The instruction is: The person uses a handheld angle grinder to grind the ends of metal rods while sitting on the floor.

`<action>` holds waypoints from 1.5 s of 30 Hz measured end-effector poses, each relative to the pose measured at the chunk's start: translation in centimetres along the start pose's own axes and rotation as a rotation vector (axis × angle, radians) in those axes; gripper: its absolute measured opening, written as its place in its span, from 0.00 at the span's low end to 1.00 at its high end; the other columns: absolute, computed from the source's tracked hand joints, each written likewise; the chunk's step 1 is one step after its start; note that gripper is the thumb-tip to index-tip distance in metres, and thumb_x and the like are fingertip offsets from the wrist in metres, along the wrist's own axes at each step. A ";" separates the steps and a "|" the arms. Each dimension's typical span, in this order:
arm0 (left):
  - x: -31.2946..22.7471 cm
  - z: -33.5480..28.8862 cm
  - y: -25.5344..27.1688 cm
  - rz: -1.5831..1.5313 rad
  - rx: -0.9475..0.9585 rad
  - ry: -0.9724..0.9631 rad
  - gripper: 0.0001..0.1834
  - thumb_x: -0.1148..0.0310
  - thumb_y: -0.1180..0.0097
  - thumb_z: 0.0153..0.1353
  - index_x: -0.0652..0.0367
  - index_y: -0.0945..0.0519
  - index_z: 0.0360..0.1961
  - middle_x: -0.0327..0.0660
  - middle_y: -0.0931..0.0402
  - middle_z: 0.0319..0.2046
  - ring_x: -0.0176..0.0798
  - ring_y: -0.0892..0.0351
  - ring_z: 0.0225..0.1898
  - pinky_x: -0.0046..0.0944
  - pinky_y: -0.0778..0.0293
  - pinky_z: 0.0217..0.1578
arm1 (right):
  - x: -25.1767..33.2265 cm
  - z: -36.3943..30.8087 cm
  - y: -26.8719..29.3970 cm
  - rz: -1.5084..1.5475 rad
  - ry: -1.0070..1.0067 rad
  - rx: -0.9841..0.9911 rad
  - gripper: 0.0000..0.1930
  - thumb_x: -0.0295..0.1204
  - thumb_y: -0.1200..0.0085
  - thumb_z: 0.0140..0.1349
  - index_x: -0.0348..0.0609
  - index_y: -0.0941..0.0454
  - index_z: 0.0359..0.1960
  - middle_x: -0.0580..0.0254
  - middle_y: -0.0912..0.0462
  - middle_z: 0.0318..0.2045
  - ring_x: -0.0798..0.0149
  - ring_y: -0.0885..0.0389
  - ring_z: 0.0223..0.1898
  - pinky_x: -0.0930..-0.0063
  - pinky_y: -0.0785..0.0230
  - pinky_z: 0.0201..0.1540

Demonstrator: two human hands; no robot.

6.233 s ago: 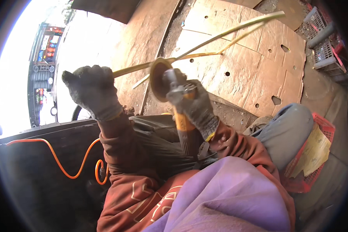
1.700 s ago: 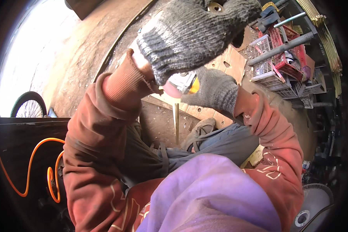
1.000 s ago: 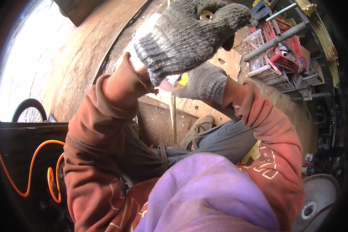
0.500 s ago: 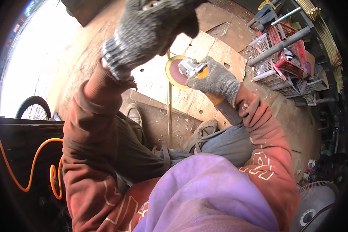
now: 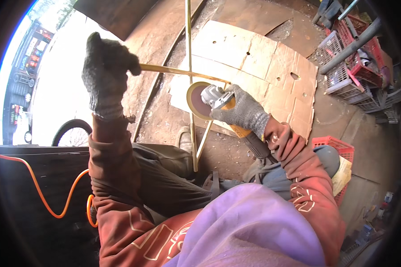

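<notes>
My left hand (image 5: 108, 73), in a grey knit glove, is raised at the left, its fingers closed round one end of a thin gold-coloured bar (image 5: 173, 70). That bar runs rightward, crossing a long upright-lying gold bar (image 5: 188, 49), and its far end comes near my right glove. My right hand (image 5: 245, 109), gloved too, grips a yellow and grey angle grinder (image 5: 213, 95). The grinder's reddish-brown disc (image 5: 197, 100) overlaps the long bar in view; whether they touch I cannot tell. A shorter gold piece (image 5: 204, 140) slants below the disc.
Flattened cardboard (image 5: 272, 66) covers the ground ahead. Plastic crates (image 5: 343, 58) and thick pipes (image 5: 352, 46) stand at the right; a red crate (image 5: 347, 153) is beside my knee. An orange hose (image 5: 53, 213) hangs over a dark box (image 5: 40, 178) at left, near a wheel (image 5: 73, 133).
My left hand has moved left, and the bar in it now shows, stretching toward the right. The grinder remains in my right hand. The view has shifted, bringing the red crate into sight.
</notes>
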State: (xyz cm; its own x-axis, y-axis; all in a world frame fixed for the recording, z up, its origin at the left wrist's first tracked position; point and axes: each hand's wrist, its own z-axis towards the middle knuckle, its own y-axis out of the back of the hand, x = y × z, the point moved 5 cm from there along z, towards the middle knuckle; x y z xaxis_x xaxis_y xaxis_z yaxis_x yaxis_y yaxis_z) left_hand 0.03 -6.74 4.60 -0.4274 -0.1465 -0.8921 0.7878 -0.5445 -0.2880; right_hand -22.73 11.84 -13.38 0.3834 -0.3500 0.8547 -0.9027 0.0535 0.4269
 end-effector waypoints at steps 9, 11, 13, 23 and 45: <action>0.2 1.7 4.9 0.086 -0.025 0.059 0.08 0.66 0.49 0.61 0.47 0.32 0.25 0.37 0.31 0.14 0.37 0.30 0.14 0.35 0.34 0.17 | -0.7 4.4 -4.5 0.601 0.074 -0.034 0.28 0.34 0.26 0.49 0.39 0.30 0.48 0.61 0.19 0.33 0.73 0.21 0.28 0.76 0.25 0.29; 0.3 2.0 5.4 0.064 -0.113 0.092 0.24 0.51 0.60 0.71 0.52 0.34 0.19 0.37 0.40 0.12 0.41 0.38 0.12 0.42 0.37 0.15 | -1.0 4.8 -4.8 0.681 0.051 -0.033 0.30 0.37 0.25 0.47 0.37 0.29 0.47 0.60 0.19 0.33 0.72 0.20 0.29 0.75 0.24 0.31; 0.5 2.4 5.7 0.028 -0.080 0.114 0.28 0.47 0.64 0.74 0.53 0.35 0.18 0.37 0.43 0.12 0.41 0.42 0.12 0.45 0.39 0.14 | -1.3 5.6 -5.2 0.801 0.056 -0.036 0.31 0.38 0.24 0.46 0.36 0.29 0.45 0.59 0.18 0.31 0.72 0.20 0.27 0.77 0.24 0.29; 0.6 3.0 7.2 0.165 0.010 -0.038 0.20 0.50 0.68 0.74 0.47 0.35 0.27 0.34 0.43 0.15 0.36 0.42 0.15 0.40 0.41 0.16 | -1.6 3.9 -6.0 0.807 -0.014 -0.030 0.32 0.38 0.24 0.45 0.36 0.29 0.47 0.57 0.17 0.36 0.69 0.18 0.35 0.73 0.22 0.39; 0.1 2.1 2.0 0.129 0.160 -0.022 0.15 0.59 0.59 0.70 0.50 0.31 0.25 0.35 0.37 0.16 0.37 0.36 0.16 0.42 0.34 0.20 | 3.5 2.0 -5.4 0.887 0.086 -0.012 0.25 0.30 0.27 0.50 0.40 0.29 0.45 0.59 0.18 0.33 0.69 0.18 0.28 0.74 0.21 0.30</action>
State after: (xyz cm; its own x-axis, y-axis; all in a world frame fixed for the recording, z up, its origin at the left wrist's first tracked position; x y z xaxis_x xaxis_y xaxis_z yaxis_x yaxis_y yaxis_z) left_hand 0.63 -9.58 4.61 -0.3381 -0.2408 -0.9098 0.7571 -0.6438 -0.1109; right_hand -16.85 8.43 -13.27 -0.4415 -0.1038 0.8912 -0.8724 0.2816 -0.3994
